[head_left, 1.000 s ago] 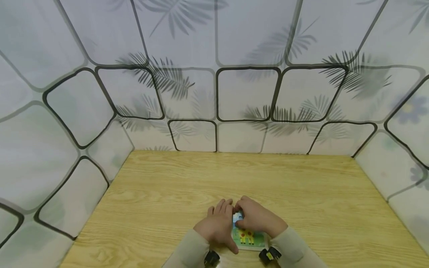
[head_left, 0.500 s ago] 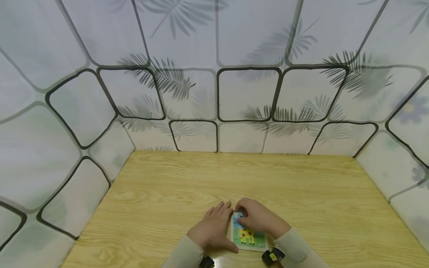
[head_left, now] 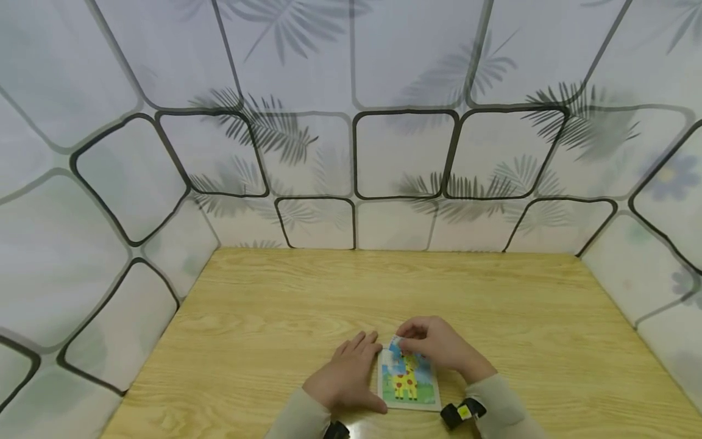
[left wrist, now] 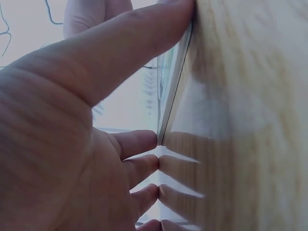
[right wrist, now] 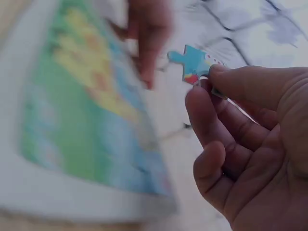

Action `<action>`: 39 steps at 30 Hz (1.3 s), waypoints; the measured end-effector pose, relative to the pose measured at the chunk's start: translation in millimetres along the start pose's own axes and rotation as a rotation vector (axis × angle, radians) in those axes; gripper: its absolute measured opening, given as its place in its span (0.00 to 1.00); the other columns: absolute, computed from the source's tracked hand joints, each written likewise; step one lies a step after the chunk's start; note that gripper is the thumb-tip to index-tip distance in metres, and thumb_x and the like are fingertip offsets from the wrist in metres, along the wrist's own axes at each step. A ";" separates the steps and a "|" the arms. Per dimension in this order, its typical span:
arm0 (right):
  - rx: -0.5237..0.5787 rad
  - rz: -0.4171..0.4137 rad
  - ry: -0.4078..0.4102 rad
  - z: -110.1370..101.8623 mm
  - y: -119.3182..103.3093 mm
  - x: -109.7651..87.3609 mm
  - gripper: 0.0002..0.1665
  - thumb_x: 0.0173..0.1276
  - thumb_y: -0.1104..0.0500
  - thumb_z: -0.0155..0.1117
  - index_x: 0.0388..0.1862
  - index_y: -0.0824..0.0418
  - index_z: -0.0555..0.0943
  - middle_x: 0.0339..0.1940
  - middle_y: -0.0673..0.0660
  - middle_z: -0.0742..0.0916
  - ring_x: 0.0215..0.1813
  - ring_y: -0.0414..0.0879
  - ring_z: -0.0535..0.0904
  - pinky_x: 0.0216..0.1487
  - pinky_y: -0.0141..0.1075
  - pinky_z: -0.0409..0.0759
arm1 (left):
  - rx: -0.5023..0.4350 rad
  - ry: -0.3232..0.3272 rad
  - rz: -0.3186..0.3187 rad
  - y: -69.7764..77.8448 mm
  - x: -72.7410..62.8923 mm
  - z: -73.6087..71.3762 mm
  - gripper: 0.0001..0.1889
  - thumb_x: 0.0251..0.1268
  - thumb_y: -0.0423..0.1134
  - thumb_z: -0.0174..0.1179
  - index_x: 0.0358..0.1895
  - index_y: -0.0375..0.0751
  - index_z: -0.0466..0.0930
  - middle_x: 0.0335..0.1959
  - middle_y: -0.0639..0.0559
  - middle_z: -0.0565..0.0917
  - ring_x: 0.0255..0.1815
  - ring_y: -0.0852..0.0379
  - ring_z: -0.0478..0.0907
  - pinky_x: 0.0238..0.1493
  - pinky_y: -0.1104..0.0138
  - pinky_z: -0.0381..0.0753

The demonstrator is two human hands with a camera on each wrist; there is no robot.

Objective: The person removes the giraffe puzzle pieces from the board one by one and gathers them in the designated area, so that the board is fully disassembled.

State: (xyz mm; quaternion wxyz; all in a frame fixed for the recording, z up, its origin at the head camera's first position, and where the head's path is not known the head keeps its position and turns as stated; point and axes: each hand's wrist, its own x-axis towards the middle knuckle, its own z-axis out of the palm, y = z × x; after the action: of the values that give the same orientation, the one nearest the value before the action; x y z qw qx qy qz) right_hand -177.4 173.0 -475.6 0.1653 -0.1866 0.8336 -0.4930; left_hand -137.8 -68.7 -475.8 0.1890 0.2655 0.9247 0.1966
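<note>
A small puzzle board with a giraffe picture and pale rim lies on the table. My left hand rests beside its left edge, fingers spread and straight; in the left wrist view, the thumb of the left hand reaches the board's edge. My right hand is above the board's far side, pinching a blue jigsaw piece between thumb and forefinger. Seen from the right wrist, the jigsaw piece has a tab and a red-yellow patch, and the right hand holds it clear of the board.
The wood-grain table stretches away to a patterned cloth wall at the back, with more cloth on both sides. A black wrist camera sits under the right wrist, close to the board's near right corner.
My right hand has moved right from the board's far left corner, carrying the blue jigsaw piece up off it. More of the giraffe picture shows. My left hand has shifted slightly left.
</note>
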 end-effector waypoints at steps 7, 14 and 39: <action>0.060 0.060 0.082 -40.3 7.6 -16.6 0.18 0.72 0.52 0.67 0.51 0.65 0.84 0.36 0.55 0.89 0.38 0.52 0.86 0.37 0.41 0.84 | -0.019 -0.001 -0.007 0.8 -2.1 -3.1 0.55 0.43 0.64 0.77 0.75 0.45 0.63 0.81 0.48 0.55 0.81 0.44 0.49 0.77 0.47 0.53; -0.024 0.105 0.064 -70.1 21.1 -32.7 0.18 0.70 0.54 0.68 0.50 0.67 0.85 0.36 0.56 0.88 0.37 0.53 0.84 0.36 0.42 0.84 | -0.021 0.008 0.003 -2.3 -0.2 -3.0 0.56 0.44 0.64 0.77 0.76 0.45 0.62 0.82 0.49 0.53 0.82 0.45 0.48 0.78 0.47 0.51; -0.352 0.176 0.003 -63.9 26.9 -35.5 0.03 0.65 0.65 0.67 0.34 0.60 0.86 0.28 0.48 0.85 0.31 0.43 0.76 0.34 0.39 0.77 | -0.046 -0.003 0.019 0.6 1.2 -4.2 0.54 0.44 0.62 0.78 0.75 0.43 0.63 0.81 0.45 0.55 0.81 0.42 0.49 0.77 0.46 0.51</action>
State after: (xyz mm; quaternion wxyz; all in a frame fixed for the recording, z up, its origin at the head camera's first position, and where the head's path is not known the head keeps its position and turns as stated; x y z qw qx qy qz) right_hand -179.6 250.3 -466.8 0.1714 -0.1383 0.9202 -0.3235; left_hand -140.4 -68.7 -472.2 0.1945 0.2702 0.9170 0.2194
